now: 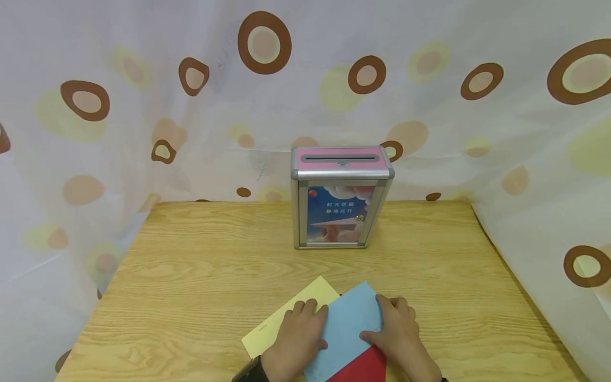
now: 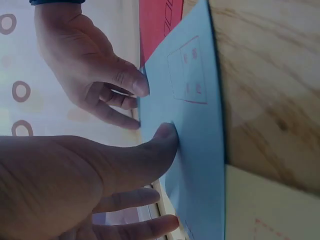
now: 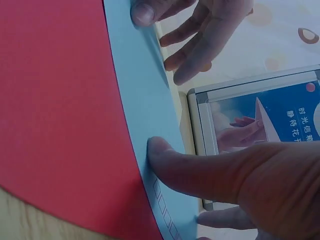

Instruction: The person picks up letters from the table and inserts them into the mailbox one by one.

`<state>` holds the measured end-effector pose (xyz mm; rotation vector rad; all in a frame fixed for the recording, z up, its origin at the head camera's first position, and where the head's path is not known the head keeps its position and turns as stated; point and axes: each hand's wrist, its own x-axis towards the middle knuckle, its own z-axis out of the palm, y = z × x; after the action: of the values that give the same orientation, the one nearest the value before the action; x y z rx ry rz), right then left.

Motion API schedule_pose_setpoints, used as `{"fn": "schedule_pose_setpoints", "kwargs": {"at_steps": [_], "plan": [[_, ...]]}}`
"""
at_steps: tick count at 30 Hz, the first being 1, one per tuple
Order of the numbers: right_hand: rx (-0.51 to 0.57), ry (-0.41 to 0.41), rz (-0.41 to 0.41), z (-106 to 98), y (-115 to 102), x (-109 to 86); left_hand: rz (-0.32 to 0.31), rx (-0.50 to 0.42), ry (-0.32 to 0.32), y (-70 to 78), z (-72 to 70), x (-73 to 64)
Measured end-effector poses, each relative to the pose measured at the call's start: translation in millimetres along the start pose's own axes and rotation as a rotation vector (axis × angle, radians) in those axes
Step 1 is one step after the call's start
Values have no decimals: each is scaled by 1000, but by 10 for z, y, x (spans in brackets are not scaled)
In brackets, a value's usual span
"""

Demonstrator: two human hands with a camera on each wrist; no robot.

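Observation:
A light blue envelope [image 1: 346,323] with red printed boxes is between my two hands, lifted at a slant over the other envelopes. My left hand [image 1: 298,337] pinches its left side, the thumb [image 2: 162,142] flat on the printed face and the fingers behind. On the opposite side my right hand [image 1: 400,326] pinches it too, with its thumb [image 3: 165,155] near a printed row of boxes. A red envelope [image 1: 365,366] shows below the blue one. Partly hidden by my left hand, a pale yellow envelope [image 1: 272,323] lies on the table.
A metal-framed letter box [image 1: 341,212] stands upright toward the back of the wooden table [image 1: 215,265]. Its pink top has a slot [image 1: 341,158], and a small lock sits on its front door. A patterned cloth [image 1: 215,132] hangs behind and at both sides.

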<state>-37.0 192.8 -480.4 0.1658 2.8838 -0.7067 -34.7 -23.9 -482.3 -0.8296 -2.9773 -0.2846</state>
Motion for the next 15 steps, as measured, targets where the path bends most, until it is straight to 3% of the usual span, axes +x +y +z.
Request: {"fn": "schedule_pose_setpoints", "kwargs": {"at_steps": [7,11,15], "plan": [[129,131,-42,-42,-76,-21,-25,-56,-4,14,-4,20],[274,225,-145,-111,-120,-49,-51,-100,-32,-17,-10,37],[374,313,-239,-167,-146,-62,-71,-143,1,-54,10,71]]}}
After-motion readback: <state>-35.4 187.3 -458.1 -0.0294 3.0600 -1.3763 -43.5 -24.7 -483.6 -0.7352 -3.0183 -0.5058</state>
